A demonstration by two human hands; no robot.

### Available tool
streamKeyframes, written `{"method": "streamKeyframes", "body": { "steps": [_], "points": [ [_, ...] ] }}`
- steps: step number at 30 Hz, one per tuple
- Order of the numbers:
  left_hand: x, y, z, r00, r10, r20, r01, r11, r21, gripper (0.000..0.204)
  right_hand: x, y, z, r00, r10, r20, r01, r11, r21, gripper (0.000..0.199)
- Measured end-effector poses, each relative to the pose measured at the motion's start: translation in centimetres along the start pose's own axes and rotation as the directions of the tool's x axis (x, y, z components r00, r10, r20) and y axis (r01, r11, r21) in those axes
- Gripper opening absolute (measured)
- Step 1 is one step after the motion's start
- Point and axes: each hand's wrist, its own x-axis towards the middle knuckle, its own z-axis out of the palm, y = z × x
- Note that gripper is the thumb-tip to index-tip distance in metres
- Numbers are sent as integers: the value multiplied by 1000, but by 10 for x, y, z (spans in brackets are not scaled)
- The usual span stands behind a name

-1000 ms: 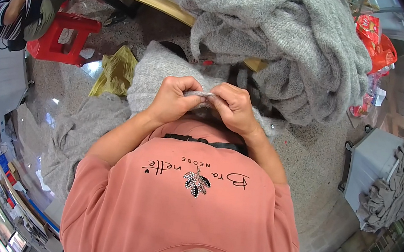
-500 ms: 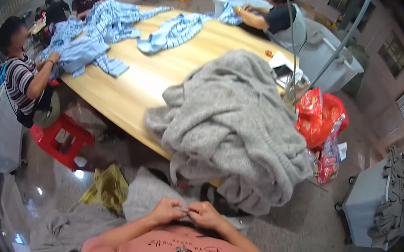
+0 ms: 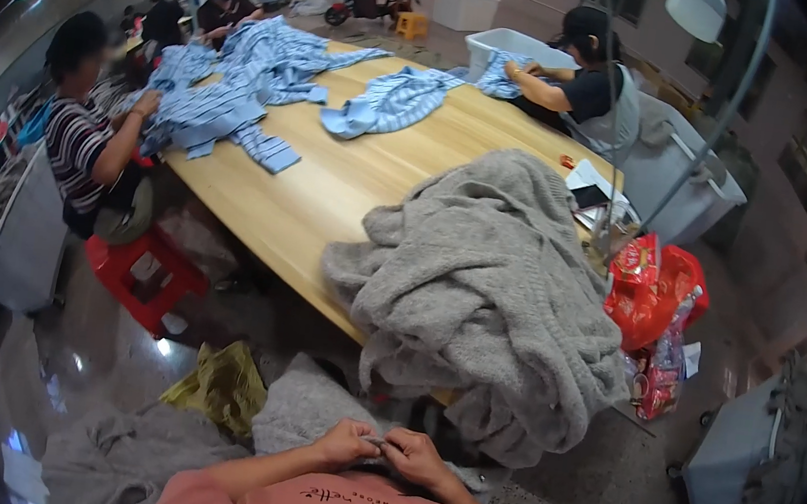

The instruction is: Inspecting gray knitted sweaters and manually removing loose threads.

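In front of my body, my left hand [image 3: 346,443] and my right hand [image 3: 413,456] are close together, fingers pinched on an edge of a grey knitted garment [image 3: 312,408]. The garment spreads over my lap and hangs toward the left. My sleeves and chest hide part of it. Just beyond my hands, a big heap of grey knitwear [image 3: 500,289] covers the near right corner of the wooden table [image 3: 268,210] and droops over its edge.
Striped blue shirts [image 3: 255,63] lie at the table's far side, where several people handle them. A red stool [image 3: 144,276], an olive-yellow bag [image 3: 218,385] and more grey knitwear [image 3: 137,451] are at left. Red plastic bags [image 3: 655,293] and a wheeled bin [image 3: 734,474] stand at right.
My view has tilted, so the table and heap sit lower and further right in the picture. Both hands keep their pinch on the garment edge, with little visible movement.
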Motion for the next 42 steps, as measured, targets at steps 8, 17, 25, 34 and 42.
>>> {"method": "streamKeyframes", "body": {
  "steps": [8,17,25,34,42],
  "points": [
    [1,-2,1,996,91,5,-90,972,217,6,-2,-9,13,980,-177,-91,142,942,-304,7],
    [8,4,2,999,49,-14,-50,996,-72,5,1,1,9,960,166,-226,-146,984,106,5],
    [7,4,6,994,103,30,-103,995,-12,3,6,-11,11,941,-118,-316,79,988,-136,1],
    [5,5,7,987,162,9,-163,985,55,6,2,-10,10,918,-132,-373,81,985,-151,4],
    [2,15,8,982,183,36,-186,980,77,6,2,-9,11,944,59,-324,-47,998,44,5]
  ]
}}
